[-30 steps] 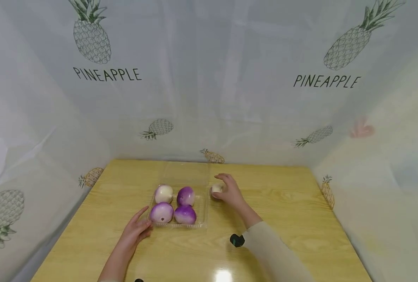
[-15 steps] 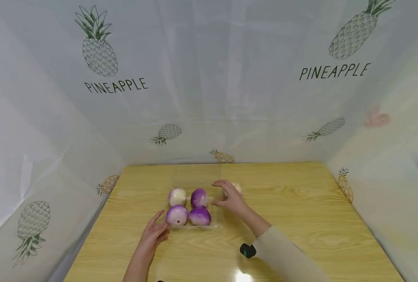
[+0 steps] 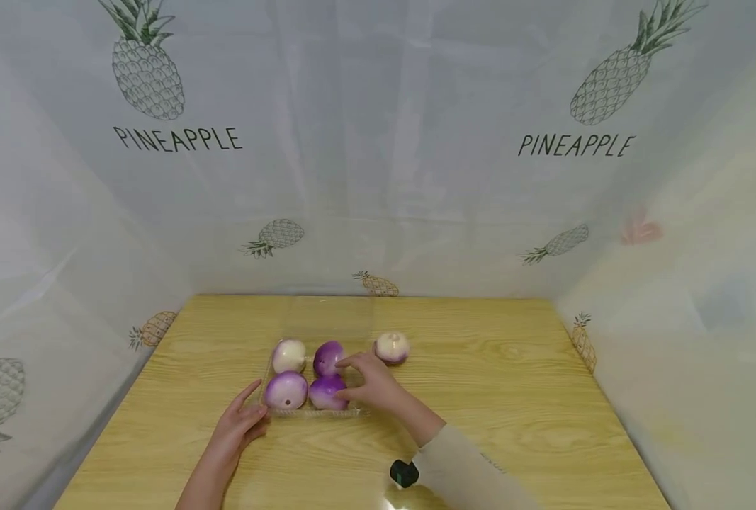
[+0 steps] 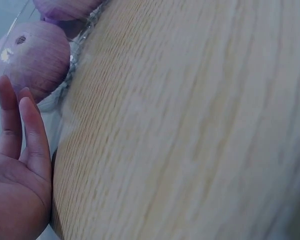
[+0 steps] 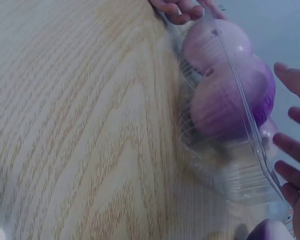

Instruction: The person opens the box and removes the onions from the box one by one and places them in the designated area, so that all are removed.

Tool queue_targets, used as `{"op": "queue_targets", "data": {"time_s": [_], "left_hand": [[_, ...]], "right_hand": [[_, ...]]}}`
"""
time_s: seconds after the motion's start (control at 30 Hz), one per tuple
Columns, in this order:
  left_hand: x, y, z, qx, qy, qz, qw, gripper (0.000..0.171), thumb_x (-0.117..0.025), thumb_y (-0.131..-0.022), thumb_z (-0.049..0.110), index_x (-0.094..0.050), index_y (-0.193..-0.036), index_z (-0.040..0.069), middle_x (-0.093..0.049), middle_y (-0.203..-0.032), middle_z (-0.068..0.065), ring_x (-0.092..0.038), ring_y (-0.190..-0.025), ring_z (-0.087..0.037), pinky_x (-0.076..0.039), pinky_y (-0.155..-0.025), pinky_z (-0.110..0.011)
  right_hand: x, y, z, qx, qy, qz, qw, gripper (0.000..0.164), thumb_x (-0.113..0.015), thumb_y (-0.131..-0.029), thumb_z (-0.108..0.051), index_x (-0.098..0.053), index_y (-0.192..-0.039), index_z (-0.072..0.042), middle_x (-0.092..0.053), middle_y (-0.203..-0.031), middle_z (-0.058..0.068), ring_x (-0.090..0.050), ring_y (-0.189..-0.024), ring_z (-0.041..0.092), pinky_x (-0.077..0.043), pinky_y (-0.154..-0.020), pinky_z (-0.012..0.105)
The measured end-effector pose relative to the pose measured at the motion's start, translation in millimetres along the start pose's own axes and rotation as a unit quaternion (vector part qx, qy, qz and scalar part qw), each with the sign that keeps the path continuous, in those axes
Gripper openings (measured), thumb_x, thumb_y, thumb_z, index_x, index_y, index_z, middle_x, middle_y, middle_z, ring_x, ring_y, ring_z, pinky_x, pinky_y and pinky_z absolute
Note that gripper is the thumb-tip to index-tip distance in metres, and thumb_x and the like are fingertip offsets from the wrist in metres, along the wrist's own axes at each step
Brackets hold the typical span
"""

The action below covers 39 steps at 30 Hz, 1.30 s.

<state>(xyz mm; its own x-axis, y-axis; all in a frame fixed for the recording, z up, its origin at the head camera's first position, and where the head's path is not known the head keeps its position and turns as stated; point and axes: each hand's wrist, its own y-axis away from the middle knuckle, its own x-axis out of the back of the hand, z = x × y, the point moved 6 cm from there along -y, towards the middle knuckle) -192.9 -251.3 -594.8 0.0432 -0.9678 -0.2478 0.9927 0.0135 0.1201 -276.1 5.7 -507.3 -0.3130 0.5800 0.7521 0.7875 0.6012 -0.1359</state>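
Note:
Several purple-and-white onions (image 3: 286,391) sit in two rows in an open clear plastic box (image 3: 314,412). My left hand (image 3: 240,421) is by the box's near left corner, fingers extended along its wall. Over the right part of the box is my right hand (image 3: 378,386), its fingers spread and bent a little, holding nothing. Its thumb and forefinger overlap the two right-hand onions (image 3: 328,392) in the head view. The right wrist view shows those fingers (image 5: 292,150) apart from the onions, just beyond the box's rim. A loose onion (image 3: 392,348), pale side up, lies right of the box.
The box's clear lid (image 3: 329,316) lies folded back behind it on the wooden table (image 3: 492,382). A pale pineapple-print curtain (image 3: 378,177) surrounds the table at the back and sides. A dark wrist camera (image 3: 404,473) is on the right wrist.
My right hand has moved from the loose onion leftward over the box, leaving that onion on the table. My left hand stays at the box's corner. The head view has shifted slightly.

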Motion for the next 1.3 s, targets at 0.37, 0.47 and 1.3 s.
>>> {"op": "queue_targets", "data": {"time_s": [0.37, 0.47, 1.3], "left_hand": [[0.2, -1.7, -0.1, 0.001, -0.004, 0.008, 1.0000, 0.051, -0.058, -0.095, 0.001, -0.046, -0.138, 0.026, -0.067, -0.086, 0.003, -0.064, -0.081, -0.013, -0.056, -0.069, -0.025], [0.4, -2.0, 0.0, 0.001, 0.001, 0.002, 1.0000, 0.051, -0.057, -0.096, 0.000, -0.045, -0.139, 0.025, -0.067, -0.085, 0.003, -0.064, -0.082, -0.013, -0.056, -0.069, -0.025], [-2.8, -1.7, 2.0, 0.001, 0.017, -0.016, 0.9997, 0.049, -0.056, -0.097, 0.000, -0.046, -0.134, 0.031, -0.068, -0.087, 0.004, -0.064, -0.084, -0.012, -0.055, -0.070, -0.024]], "right_hand": [[-9.0, -4.5, -2.2, -0.023, 0.106, -0.028, 0.994, 0.054, -0.079, -0.078, -0.048, -0.068, -0.121, -0.016, -0.067, -0.111, -0.001, -0.054, -0.107, 0.015, -0.038, -0.098, 0.038], [-11.4, -5.4, -1.7, -0.028, 0.117, -0.028, 0.992, 0.053, -0.079, -0.078, -0.049, -0.068, -0.121, -0.019, -0.067, -0.109, -0.004, -0.053, -0.107, 0.015, -0.036, -0.098, 0.039], [4.6, -3.6, -9.2, -0.040, 0.026, -0.019, 0.999, 0.055, -0.081, -0.077, -0.037, -0.066, -0.124, -0.013, -0.065, -0.116, -0.006, -0.054, -0.114, 0.015, -0.036, -0.104, 0.039]]}}
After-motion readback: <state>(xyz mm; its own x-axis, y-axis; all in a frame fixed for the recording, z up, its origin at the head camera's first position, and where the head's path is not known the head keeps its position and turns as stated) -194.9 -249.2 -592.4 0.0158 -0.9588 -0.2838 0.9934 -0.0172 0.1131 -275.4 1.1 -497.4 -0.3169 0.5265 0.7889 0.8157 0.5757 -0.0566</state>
